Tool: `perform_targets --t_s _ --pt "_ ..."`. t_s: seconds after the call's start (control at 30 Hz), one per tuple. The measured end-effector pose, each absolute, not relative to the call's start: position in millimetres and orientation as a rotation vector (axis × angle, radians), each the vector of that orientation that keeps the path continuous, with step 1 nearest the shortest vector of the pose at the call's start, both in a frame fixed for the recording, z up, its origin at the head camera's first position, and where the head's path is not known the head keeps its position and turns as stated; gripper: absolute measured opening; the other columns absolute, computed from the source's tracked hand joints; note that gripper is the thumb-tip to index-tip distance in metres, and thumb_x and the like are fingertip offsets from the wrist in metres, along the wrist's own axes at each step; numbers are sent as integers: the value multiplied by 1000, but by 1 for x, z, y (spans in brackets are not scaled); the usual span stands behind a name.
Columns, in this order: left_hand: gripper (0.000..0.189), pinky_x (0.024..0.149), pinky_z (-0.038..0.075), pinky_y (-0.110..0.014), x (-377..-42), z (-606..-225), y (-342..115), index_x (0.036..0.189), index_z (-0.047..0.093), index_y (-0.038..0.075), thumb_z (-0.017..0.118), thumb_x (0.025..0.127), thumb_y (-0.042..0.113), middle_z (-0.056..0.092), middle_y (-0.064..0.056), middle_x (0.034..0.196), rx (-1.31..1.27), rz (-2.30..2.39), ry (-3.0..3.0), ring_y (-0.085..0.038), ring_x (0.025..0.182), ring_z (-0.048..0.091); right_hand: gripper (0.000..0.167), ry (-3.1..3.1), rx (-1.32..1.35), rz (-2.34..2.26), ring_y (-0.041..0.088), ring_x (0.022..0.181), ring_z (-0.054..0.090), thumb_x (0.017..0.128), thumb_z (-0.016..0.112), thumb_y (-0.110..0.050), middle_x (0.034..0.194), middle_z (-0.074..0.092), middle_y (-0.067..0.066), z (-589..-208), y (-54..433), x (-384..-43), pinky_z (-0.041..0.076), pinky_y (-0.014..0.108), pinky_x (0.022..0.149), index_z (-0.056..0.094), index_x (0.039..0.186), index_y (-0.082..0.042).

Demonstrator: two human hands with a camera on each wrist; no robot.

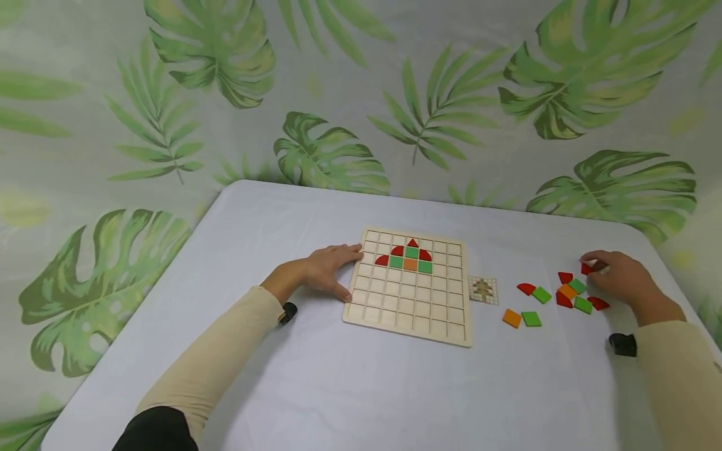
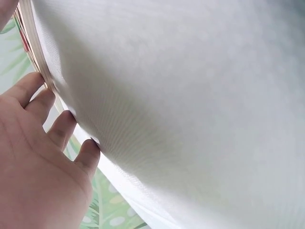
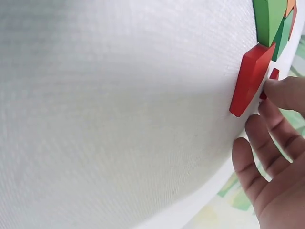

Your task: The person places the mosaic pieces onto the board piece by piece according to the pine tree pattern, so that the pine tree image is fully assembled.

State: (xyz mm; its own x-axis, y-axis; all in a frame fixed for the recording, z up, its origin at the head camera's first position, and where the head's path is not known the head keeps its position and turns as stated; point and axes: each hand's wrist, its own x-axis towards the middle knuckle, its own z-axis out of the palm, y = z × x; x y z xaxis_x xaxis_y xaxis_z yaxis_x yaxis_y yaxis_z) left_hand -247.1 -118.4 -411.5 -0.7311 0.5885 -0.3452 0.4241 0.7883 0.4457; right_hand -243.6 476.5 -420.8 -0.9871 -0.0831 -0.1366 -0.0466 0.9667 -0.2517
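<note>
My left hand (image 1: 327,269) rests at the left edge of a wooden grid board (image 1: 406,307), fingers extended and thumb spread along the rim. In the left wrist view its fingertips (image 2: 35,78) touch the board's side. Red, green and orange tiles form a stepped peak in the board's upper grid, topped by a red triangle tile (image 1: 413,243). At the right, my right hand (image 1: 628,282) pinches a small red tile (image 1: 586,269) between thumb and forefinger; the hand partly hides it. In the right wrist view, a red quarter-round tile (image 3: 250,81) lies beside that thumb.
A small pattern card (image 1: 483,290) lies against the board's right edge. Between it and my right hand are loose tiles, among them an orange square (image 1: 512,318) and a green square (image 1: 531,319). A white cloth (image 1: 395,388) covers the table; a leaf-printed backdrop (image 1: 327,94) hangs behind.
</note>
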Motion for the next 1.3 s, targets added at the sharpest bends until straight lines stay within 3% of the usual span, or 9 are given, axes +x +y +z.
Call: perform_targets --t_s 0.53,0.9,1.17,1.3 --pt "96 126 14 -53 -246 -411 -119 158 26 20 78 81 44 9 6 170 753 460 2504 -27 157 10 40 2944 -7 -364 55 107 42 89 57 -9 117 53 38 -422 474 -241 40 71 89 56 123 10" --pt "96 126 15 -54 -247 -411 -119 158 27 20 79 81 43 10 4 170 764 473 2504 -28 157 10 41 2956 53 -403 50 98 52 90 57 -13 115 56 37 -420 476 -236 52 52 70 54 124 11" --pt "96 126 14 -53 -248 -412 -119 158 26 20 79 81 43 10 5 170 756 474 2501 -28 157 9 39 3035 6 -425 47 93 56 88 58 -13 108 61 36 -425 480 -232 50 54 71 58 119 11" --pt "96 126 14 -53 -246 -411 -122 159 26 20 78 81 43 10 5 170 750 469 2504 -28 157 9 40 3050 -26 -460 48 95 57 90 61 -15 110 61 36 -423 478 -231 52 49 67 58 121 11"
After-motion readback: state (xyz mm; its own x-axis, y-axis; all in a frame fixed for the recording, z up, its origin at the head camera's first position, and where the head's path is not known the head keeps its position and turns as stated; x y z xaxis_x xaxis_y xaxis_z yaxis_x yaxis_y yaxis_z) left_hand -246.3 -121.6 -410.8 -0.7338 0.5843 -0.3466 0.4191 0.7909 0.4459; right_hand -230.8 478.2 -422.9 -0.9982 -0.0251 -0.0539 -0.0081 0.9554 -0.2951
